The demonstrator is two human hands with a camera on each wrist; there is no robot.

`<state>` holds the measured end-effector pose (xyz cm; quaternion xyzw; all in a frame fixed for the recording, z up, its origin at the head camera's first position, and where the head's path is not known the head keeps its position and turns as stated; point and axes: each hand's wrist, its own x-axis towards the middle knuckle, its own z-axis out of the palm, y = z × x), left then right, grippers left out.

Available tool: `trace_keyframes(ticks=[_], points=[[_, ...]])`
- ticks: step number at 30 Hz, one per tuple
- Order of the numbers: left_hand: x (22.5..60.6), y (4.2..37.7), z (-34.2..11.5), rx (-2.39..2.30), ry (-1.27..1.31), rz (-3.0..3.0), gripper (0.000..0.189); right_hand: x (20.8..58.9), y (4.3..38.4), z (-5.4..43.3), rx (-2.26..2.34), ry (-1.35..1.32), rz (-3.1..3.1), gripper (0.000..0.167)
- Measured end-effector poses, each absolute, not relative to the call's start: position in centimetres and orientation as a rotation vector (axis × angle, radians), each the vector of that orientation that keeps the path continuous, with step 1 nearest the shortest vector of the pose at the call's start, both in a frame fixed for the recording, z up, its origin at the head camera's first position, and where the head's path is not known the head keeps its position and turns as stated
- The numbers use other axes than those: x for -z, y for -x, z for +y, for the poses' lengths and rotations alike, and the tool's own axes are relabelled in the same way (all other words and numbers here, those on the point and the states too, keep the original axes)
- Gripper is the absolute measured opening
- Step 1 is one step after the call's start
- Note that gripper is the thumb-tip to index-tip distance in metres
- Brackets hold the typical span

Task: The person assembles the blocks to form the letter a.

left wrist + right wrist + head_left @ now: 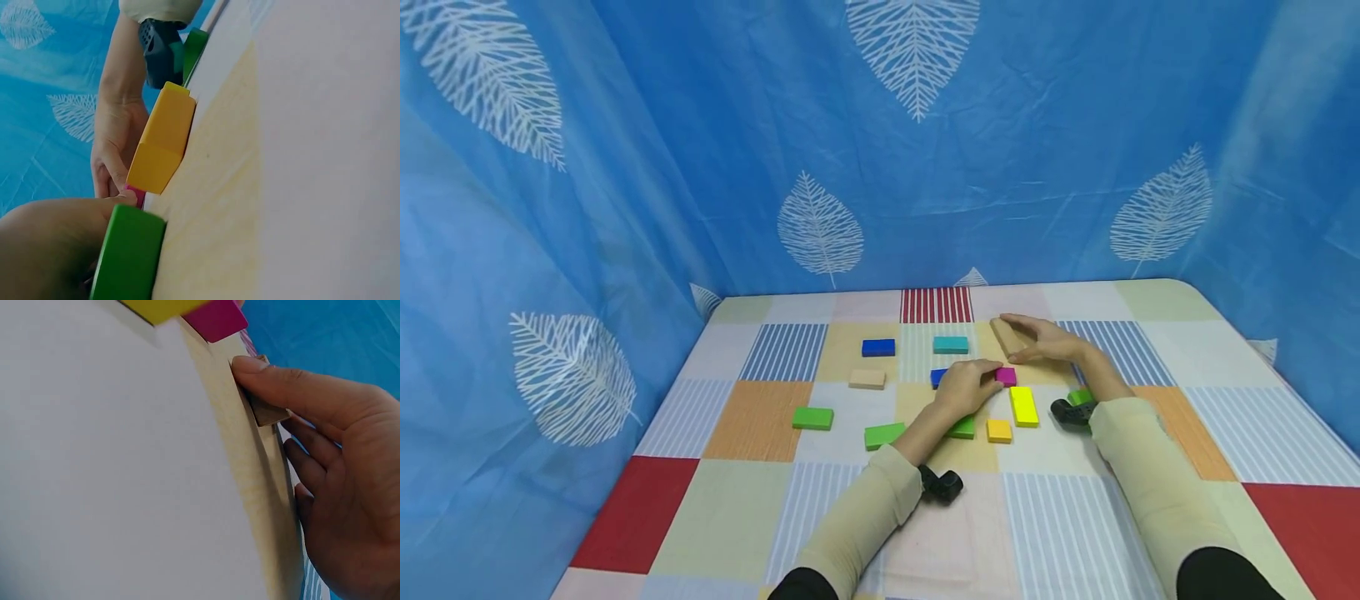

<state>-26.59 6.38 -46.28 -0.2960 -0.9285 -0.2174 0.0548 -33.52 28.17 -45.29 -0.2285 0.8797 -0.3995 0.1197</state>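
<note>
My left hand (964,388) pinches a small magenta block (1006,377), thumb on its near side and a finger at its far side. In the left wrist view the thumb tip lies on the magenta block (139,195). Farther back and to the right, my right hand (1048,340) holds a long plain wooden block (1009,337) between thumb and fingers. The right wrist view shows the thumb along one side of that wooden block (270,412), low over the cloth. Just in front of the magenta block lies a yellow block (1024,407). Part of a blue block (937,378) is hidden behind the left hand.
An orange block (999,431) and green blocks (884,436) (813,418) lie nearer me. Another green block (961,427) is beside the left wrist, one more (1080,397) by the right. Farther back are blue (878,347), teal (951,345) and wooden (867,379) blocks.
</note>
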Motion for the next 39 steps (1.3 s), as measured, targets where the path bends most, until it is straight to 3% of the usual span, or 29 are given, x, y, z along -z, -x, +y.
trace_keyframes(ticks=[14, 24, 32, 39], points=[[46.2, 26.1, 3.8, 0.843, 0.903, -2.796, 0.035, 44.4, 30.6, 25.0, 1.276, 0.645, 2.741, 0.073], [46.5, 26.0, 3.5, 0.911, 0.847, -2.778, 0.044, 45.4, 30.3, 24.8, 1.097, 0.621, 2.83, 0.077], [46.6, 26.0, 3.6, 0.952, 0.855, -2.724, 0.035, 45.9, 29.8, 25.2, 1.192, 0.697, 2.713, 0.052], [46.5, 25.9, 3.9, 0.928, 0.828, -2.706, 0.034, 46.4, 30.0, 25.3, 1.215, 0.697, 2.691, 0.056]])
